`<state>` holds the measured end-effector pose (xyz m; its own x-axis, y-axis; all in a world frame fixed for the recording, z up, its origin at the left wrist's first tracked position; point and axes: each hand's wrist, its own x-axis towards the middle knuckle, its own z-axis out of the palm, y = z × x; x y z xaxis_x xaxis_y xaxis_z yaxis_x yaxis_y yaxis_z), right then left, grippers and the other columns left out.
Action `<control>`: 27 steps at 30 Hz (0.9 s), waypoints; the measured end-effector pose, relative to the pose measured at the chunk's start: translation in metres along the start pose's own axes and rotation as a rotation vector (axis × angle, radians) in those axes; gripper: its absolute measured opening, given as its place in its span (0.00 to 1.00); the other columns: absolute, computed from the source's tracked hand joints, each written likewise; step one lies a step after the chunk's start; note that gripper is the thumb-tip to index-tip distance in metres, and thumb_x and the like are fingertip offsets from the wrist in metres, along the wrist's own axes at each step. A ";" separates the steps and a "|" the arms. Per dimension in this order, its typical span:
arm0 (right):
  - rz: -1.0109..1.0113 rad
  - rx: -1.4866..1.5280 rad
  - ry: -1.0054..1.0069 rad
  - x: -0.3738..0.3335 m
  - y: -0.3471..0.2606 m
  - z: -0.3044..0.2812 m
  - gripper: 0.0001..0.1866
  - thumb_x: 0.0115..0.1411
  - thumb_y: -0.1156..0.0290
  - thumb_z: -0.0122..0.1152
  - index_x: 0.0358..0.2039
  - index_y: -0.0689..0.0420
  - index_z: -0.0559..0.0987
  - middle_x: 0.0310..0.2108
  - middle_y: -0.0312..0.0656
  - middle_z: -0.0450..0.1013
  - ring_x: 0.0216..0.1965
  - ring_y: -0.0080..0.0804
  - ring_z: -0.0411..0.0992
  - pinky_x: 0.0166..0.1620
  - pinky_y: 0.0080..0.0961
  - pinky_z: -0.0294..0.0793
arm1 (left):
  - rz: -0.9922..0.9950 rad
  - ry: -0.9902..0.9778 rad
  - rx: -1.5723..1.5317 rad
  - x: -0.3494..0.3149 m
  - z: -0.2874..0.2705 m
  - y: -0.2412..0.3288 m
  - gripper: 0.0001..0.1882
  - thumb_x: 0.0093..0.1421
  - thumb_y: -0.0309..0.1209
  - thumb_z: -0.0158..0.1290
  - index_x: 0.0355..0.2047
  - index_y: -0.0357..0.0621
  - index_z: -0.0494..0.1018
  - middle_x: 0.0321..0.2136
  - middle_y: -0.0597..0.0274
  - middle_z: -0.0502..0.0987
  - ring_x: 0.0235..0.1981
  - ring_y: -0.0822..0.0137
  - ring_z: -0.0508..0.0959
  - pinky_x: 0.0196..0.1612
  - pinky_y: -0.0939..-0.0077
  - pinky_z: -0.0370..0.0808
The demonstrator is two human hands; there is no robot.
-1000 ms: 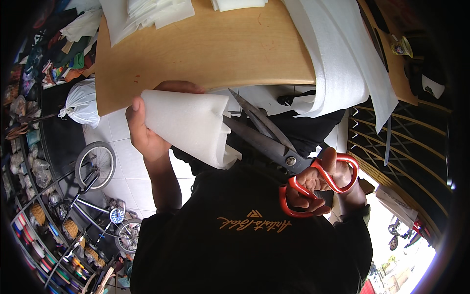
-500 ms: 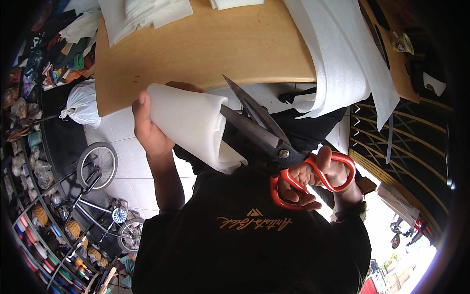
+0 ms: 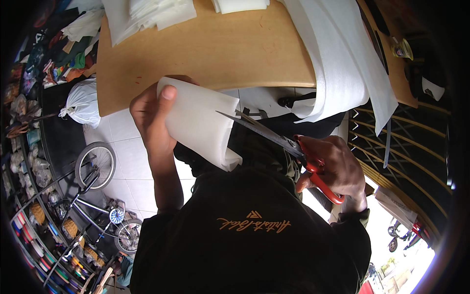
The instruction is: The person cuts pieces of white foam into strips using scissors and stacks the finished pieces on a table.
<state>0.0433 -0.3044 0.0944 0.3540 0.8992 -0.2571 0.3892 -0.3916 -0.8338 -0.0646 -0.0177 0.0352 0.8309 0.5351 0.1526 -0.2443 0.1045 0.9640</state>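
Note:
My left hand [image 3: 155,112] grips a folded white foam sheet [image 3: 196,120], thumb on top and fingers mostly hidden behind it. The sheet is held up in front of my lap, its layered edge facing right. My right hand [image 3: 338,164] is closed round the red handles of large scissors [image 3: 274,139]. Their dark blades point left. One blade lies over the sheet near its upper right corner, and a slit shows in the edge there; the other blade is partly hidden behind the foam.
A wooden table [image 3: 225,54] stands ahead, with stacked white sheets [image 3: 156,14] at its far left. A long white sheet [image 3: 338,63] drapes over its right side. On the left are a white bag [image 3: 82,104], a bicycle [image 3: 100,210] and crowded shelves [image 3: 39,230].
The scissors have turned over in my right hand, and their blades have closed in on the foam edge, where a slit now shows. My left hand has shifted slightly right with the sheet.

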 end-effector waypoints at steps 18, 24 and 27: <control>0.032 0.050 0.023 -0.003 0.007 0.006 0.32 0.42 0.41 0.70 0.25 0.60 0.72 0.09 0.34 0.63 0.10 0.32 0.65 0.18 0.29 0.61 | 0.068 0.017 0.023 -0.002 0.006 -0.006 0.17 0.56 0.32 0.59 0.40 0.31 0.73 0.34 0.44 0.79 0.37 0.62 0.80 0.40 0.73 0.76; 0.106 -0.228 0.112 -0.009 -0.010 -0.012 0.35 0.37 0.44 0.75 0.30 0.64 0.75 0.11 0.38 0.67 0.13 0.34 0.69 0.21 0.28 0.65 | -0.024 -0.031 0.005 0.003 0.004 -0.012 0.20 0.60 0.38 0.55 0.43 0.30 0.73 0.33 0.48 0.79 0.33 0.67 0.79 0.38 0.75 0.75; 0.035 -0.233 0.106 -0.009 -0.007 -0.019 0.32 0.39 0.46 0.75 0.27 0.64 0.74 0.13 0.40 0.69 0.14 0.33 0.70 0.21 0.28 0.66 | -0.087 -0.065 -0.024 0.007 0.005 -0.015 0.22 0.62 0.40 0.53 0.44 0.30 0.73 0.32 0.50 0.78 0.32 0.68 0.78 0.37 0.76 0.74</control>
<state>0.0531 -0.3137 0.1118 0.4529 0.8636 -0.2214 0.5559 -0.4677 -0.6872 -0.0528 -0.0195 0.0227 0.8803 0.4672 0.0828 -0.1806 0.1685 0.9690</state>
